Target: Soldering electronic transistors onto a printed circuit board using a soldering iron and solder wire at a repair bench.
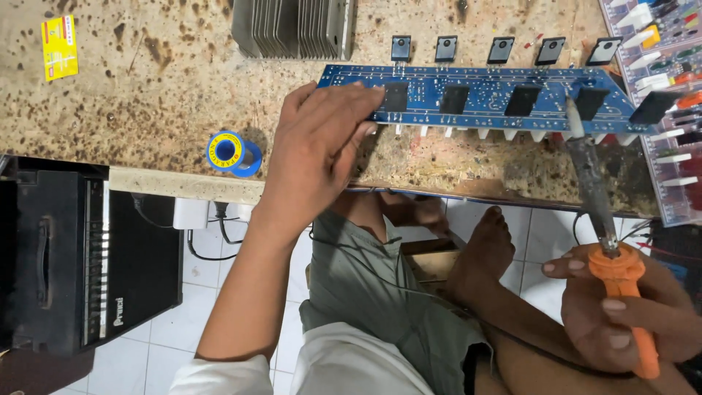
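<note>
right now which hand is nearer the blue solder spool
Left. The left hand rests on the blue circuit board, just right of the solder spool. The right hand holds the soldering iron far off, below the table edge.

Workbench (161, 80): pale speckled top, heavily stained with brown burn spots, filling the upper half; light front edge strip running from 9 o'clock toward centre. Floor (241, 322): white square tiles with dark grout, at 6 to 7 o'clock; black cables trailing across it. Black cabinet (80, 256) with carry handle, at 8 o'clock, under the bench edge. Light: even, soft, no hard shadows.
</note>
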